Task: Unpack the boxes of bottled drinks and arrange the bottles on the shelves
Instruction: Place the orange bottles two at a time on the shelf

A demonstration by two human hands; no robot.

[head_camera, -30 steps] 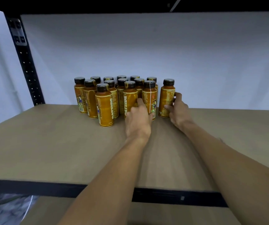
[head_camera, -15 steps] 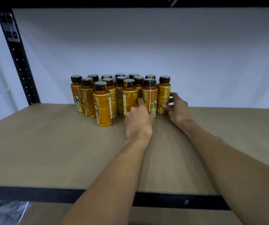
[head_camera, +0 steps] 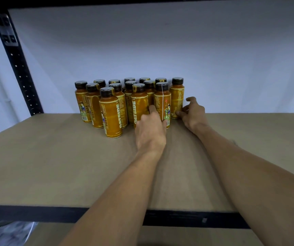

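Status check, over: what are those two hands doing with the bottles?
Left hand pressed between two front bottles, grip unclear. Right hand open, fingertips at base of rightmost bottle. Bottle cluster upright on shelf. Nothing blocking.

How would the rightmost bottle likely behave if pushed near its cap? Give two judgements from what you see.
Tall and narrow, the rightmost bottle would probably tip rather than slide. It looks filled to the neck, so likely heavy for its size. Being round, it would probably roll if toppled.

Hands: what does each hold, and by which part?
Right hand only touches the end bottle near its base. Left hand presses two front bottles low down; whether it grips cannot be told.
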